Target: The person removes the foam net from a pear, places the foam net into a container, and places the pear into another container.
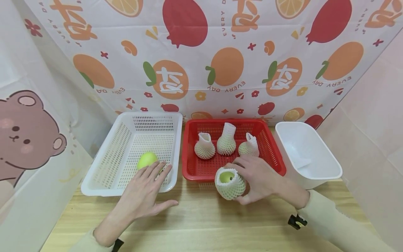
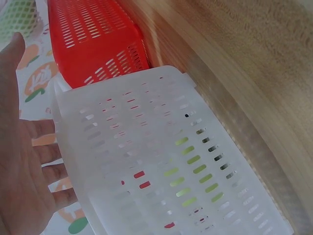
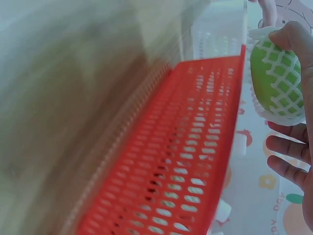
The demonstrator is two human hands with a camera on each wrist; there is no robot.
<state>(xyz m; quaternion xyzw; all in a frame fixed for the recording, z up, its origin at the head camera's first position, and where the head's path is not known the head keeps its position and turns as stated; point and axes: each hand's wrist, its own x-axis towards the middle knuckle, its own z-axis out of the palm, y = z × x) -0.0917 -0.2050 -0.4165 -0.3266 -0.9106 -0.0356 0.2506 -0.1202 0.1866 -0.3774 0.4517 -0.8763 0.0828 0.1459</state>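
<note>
My right hand [image 1: 259,176] holds a round green fruit in a white foam net [image 1: 231,187], thumb and fingers around it, in front of the red basket [image 1: 204,176]. The net's open top shows the fruit inside. In the right wrist view the netted fruit [image 3: 276,81] looks oval. My left hand [image 1: 141,190] is spread over the front right rim of the white basket [image 1: 104,191], fingers extended. Just beyond its fingertips, a bare yellow-green fruit [image 1: 146,160] lies in that basket, partly hidden by the hand. Its colour shows through the slots in the left wrist view.
Three more netted fruits, left [image 1: 204,148], middle [image 1: 226,143] and right [image 1: 248,148], stand in the red basket. A deep white bin [image 1: 324,154] stands right of it. The wooden table [image 1: 201,224] runs in front; a fruit-print curtain [image 1: 201,70] hangs behind.
</note>
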